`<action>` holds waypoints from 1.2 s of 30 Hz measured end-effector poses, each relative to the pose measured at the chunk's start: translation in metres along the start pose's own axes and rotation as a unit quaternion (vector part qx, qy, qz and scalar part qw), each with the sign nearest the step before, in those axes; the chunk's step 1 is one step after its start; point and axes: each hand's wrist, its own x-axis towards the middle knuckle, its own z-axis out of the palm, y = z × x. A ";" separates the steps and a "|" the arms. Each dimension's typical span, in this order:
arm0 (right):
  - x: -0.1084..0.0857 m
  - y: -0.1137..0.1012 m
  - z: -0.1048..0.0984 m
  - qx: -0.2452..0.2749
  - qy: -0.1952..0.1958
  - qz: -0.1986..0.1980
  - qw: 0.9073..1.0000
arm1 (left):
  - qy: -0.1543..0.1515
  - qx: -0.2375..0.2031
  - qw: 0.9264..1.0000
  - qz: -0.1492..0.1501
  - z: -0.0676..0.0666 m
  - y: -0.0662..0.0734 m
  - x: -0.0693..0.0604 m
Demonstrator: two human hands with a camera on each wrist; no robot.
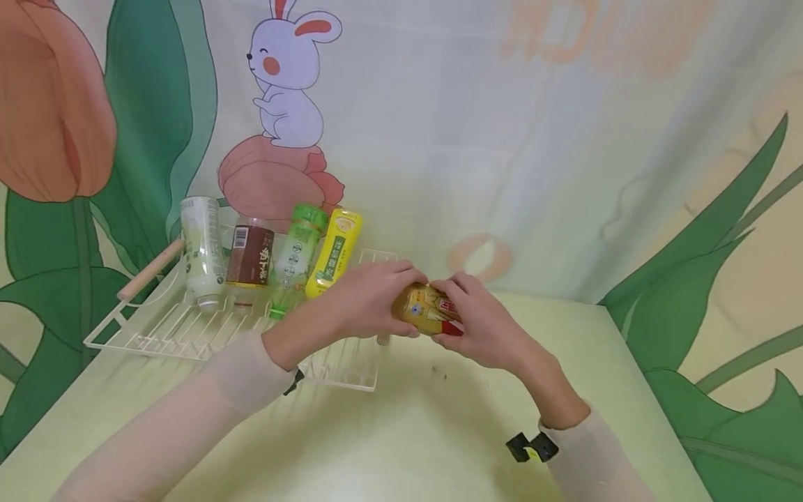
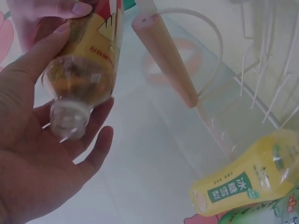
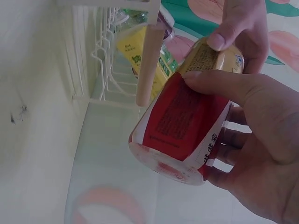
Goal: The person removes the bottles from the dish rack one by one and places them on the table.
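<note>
A plastic bottle with a yellow and red label [image 1: 429, 308] is held sideways above the table between both hands. The left hand [image 1: 375, 298] grips its neck end; in the left wrist view the clear cap [image 2: 70, 119] points toward that palm [image 2: 51, 154]. Nearer the base, the right hand [image 1: 486, 322] grips the bottle. In the right wrist view its thumb lies on the red label [image 3: 175, 116], with the fingers of that hand [image 3: 261, 135] behind the bottle.
A white wire rack [image 1: 341, 373] with wooden handles [image 1: 150, 270] stands at left. In it lean a white bottle [image 1: 203, 251], a brown-labelled bottle [image 1: 250, 254], a green bottle [image 1: 297, 251] and a yellow bottle [image 1: 336, 251]. A printed curtain [image 1: 533, 139] hangs behind the table [image 1: 564, 348].
</note>
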 end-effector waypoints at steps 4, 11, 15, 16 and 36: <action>-0.001 0.006 -0.002 0.003 0.008 0.015 1.000 | -0.003 -0.015 1.000 -0.009 -0.003 -0.005 0.002; 0.000 0.006 0.002 0.011 0.024 0.020 0.999 | 0.001 -0.038 0.999 -0.008 -0.005 -0.009 0.001; 0.002 0.003 0.001 -0.003 0.029 0.023 0.999 | 0.006 -0.039 0.999 -0.008 -0.007 -0.007 0.002; 0.002 0.003 0.000 -0.005 0.028 0.022 0.999 | 0.005 -0.041 0.999 -0.010 -0.007 -0.006 0.002; -0.012 0.035 -0.021 0.058 0.008 0.048 0.997 | 0.049 -0.106 0.990 -0.084 -0.022 -0.034 -0.015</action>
